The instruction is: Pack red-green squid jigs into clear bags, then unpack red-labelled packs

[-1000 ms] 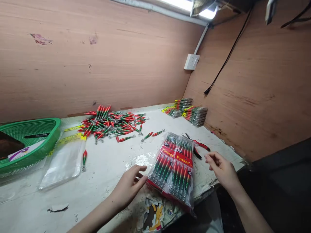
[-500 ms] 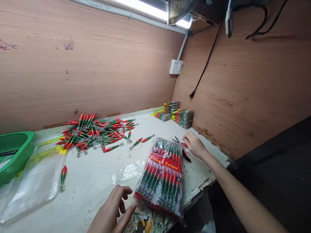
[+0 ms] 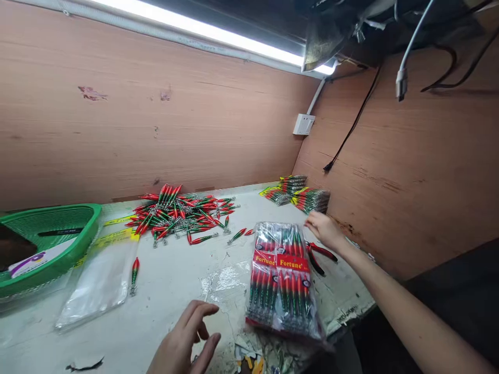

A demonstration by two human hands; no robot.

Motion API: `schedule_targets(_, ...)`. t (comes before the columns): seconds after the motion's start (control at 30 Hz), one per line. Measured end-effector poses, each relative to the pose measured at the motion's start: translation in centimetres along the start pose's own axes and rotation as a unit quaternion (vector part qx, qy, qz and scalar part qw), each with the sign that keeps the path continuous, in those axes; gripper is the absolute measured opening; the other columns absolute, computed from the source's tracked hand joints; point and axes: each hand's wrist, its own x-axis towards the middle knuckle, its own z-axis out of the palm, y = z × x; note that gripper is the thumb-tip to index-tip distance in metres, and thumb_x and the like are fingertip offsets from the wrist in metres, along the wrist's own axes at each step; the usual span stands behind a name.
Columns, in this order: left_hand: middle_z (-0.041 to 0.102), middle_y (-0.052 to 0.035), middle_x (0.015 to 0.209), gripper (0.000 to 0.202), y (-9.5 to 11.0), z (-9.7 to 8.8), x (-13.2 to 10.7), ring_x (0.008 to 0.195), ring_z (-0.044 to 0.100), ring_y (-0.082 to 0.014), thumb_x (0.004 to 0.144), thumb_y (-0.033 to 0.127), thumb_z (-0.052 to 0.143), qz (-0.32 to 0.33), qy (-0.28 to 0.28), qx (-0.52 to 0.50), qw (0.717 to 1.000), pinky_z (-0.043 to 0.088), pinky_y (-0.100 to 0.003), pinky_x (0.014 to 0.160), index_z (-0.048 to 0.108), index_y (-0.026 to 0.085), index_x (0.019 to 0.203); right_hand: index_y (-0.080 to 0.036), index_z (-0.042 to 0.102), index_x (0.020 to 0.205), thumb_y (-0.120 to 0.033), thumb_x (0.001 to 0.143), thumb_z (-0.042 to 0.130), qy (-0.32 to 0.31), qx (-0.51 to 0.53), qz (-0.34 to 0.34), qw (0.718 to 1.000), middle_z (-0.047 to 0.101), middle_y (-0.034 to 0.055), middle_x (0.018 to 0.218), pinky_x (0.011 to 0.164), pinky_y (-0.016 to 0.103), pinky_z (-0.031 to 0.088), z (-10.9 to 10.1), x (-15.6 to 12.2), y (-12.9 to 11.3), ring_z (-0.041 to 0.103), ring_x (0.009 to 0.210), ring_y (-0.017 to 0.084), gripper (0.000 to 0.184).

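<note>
A clear plastic bag (image 3: 283,291) holds packs of red-and-green fishing lures with red "Fortune" labels and lies near the table's front edge. My left hand (image 3: 189,335) is left of the bag, apart from it, thumb and fingers spread and curved with nothing between them. By the bag's upper right corner is my right hand (image 3: 323,228), its fingers pinched together; what they hold, if anything, is hidden. Below that hand are red-handled pliers (image 3: 323,250), their jaws out of sight. Loose red-and-green lures (image 3: 183,213) make a pile at the back, with a few lying apart.
Bundles of lures (image 3: 312,198) are stacked in the back right corner. At the left stand a green basket (image 3: 91,228) and flat clear plastic bags (image 3: 97,283). A single lure (image 3: 134,275) lies beside them. A white cable (image 3: 401,83) hangs at the upper right.
The view has swung left, so the table's things appear farther right. My left hand is farther from the bag. The right hand has shifted off the pliers' handles, which now show more fully.
</note>
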Motion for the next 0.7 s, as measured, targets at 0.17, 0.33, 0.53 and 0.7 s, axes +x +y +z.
schedule_targets(0.17, 0.061, -0.0059, 0.098, 0.022, -0.1, -2.0, 1.2, 0.067, 0.062, -0.0136, 0.089, 0.035, 0.053, 0.031, 0.021, 0.049, 0.998, 0.054, -0.023, 0.06, 0.056, 0.025, 0.109, -0.017, 0.064, 0.09, -0.022, 0.096, 0.041, 0.157, -0.033, -0.068, 0.985, 0.061, 0.0086, 0.094, 0.076, 0.031, 0.044, -10.3, 3.2, -5.3, 0.057, 0.087, 0.019, 0.025)
schedule_targets(0.33, 0.063, -0.0038, 0.089, 0.021, 0.6, -2.4, 1.2, 0.067, 0.061, -0.0149, 0.086, 0.035, 0.057, 0.008, 0.027, -0.008, 1.0, 0.052, -0.024, 0.061, 0.059, 0.025, 0.104, -0.012, 0.065, 0.091, -0.009, 0.091, 0.047, 0.212, -0.143, -0.358, 0.898, 0.064, 0.0081, 0.087, 0.073, 0.034, 0.046, -11.4, -3.8, -12.2, 0.055, 0.076, 0.018, 0.019)
schedule_targets(0.53, 0.064, -0.0027, 0.082, 0.04, 2.0, 1.4, -1.6, 0.065, 0.059, -0.0152, 0.081, 0.058, 0.056, -0.205, -0.012, -0.255, 0.945, 0.049, -0.026, 0.063, 0.062, 0.022, 0.096, -0.012, 0.066, 0.078, -0.005, 0.094, 0.027, 0.138, -0.026, -0.369, 0.919, 0.065, 0.007, 0.078, 0.065, 0.035, 0.043, -0.2, -14.1, -15.1, 0.057, 0.067, 0.017, 0.042)
schedule_targets(0.7, 0.06, -0.0014, 0.076, 0.05, 1.8, 4.9, -4.7, 0.066, 0.056, -0.0125, 0.074, 0.063, 0.062, -0.36, -0.01, -0.401, 0.842, 0.047, -0.024, 0.062, 0.056, 0.018, 0.094, -0.012, 0.065, 0.09, -0.012, 0.095, 0.039, 0.126, 0.138, -0.24, 0.953, 0.065, 0.007, 0.078, 0.07, 0.031, 0.045, 2.2, -18.0, -16.7, 0.058, 0.073, 0.017, 0.026)
